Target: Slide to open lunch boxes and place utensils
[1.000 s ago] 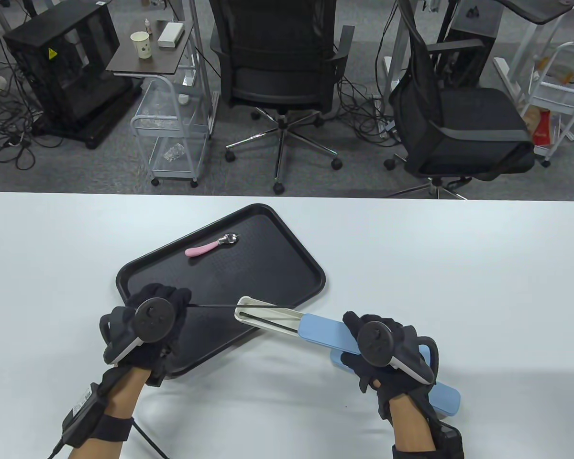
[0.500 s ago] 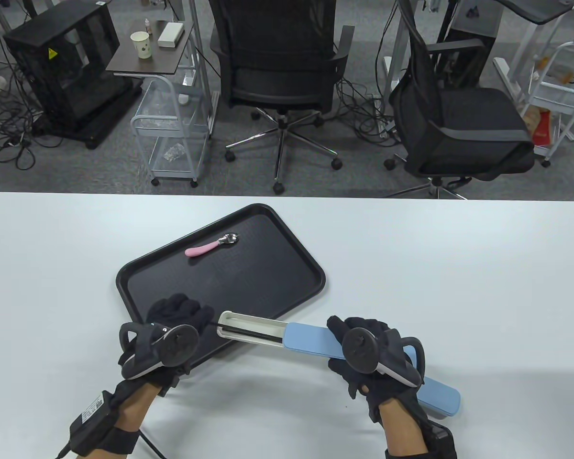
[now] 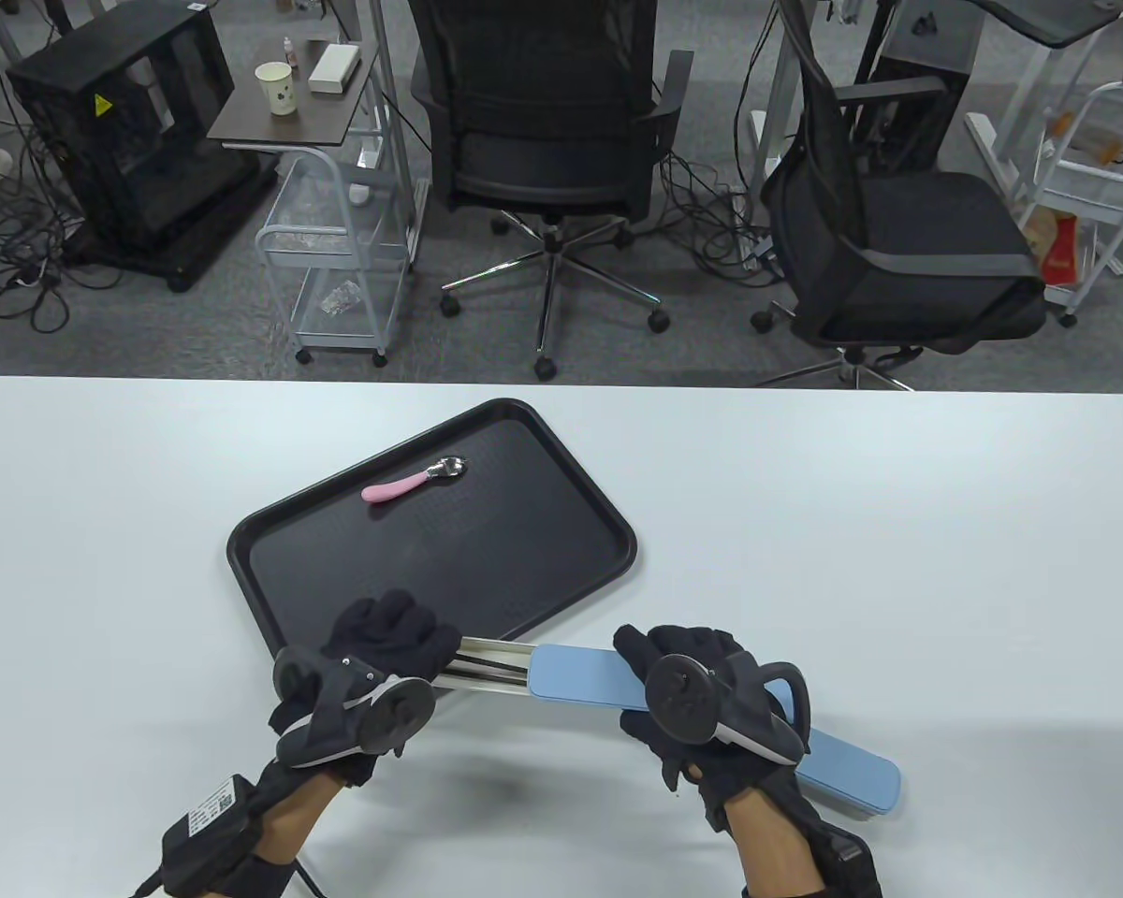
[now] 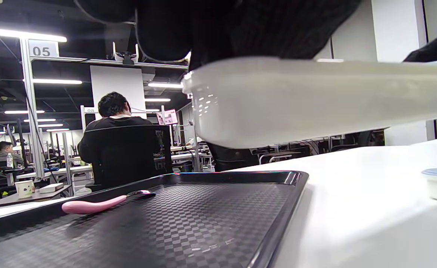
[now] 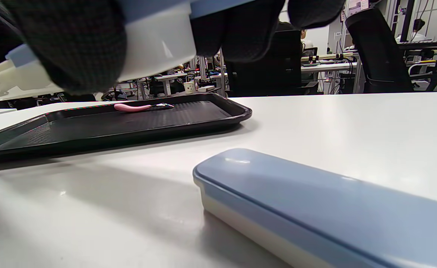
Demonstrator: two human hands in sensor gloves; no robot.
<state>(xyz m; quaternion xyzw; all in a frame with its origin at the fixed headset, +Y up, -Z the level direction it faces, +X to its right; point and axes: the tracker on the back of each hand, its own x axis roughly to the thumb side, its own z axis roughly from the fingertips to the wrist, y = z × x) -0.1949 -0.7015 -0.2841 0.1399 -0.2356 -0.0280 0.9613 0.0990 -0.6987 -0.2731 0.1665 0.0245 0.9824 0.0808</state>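
The long white slide-lid case (image 3: 491, 665) with its blue lid (image 3: 576, 675), held above the black plastic tray (image 3: 561, 440), is gripped by both the left hand (image 3: 374, 673) and the right hand (image 3: 702, 697); its dark chopsticks (image 3: 482, 666) could be spilled by tilting.

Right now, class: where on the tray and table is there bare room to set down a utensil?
Most of the tray below the spoon is bare, as is the table right of it. It is crowded at the tray's near edge, where both hands hold the case.
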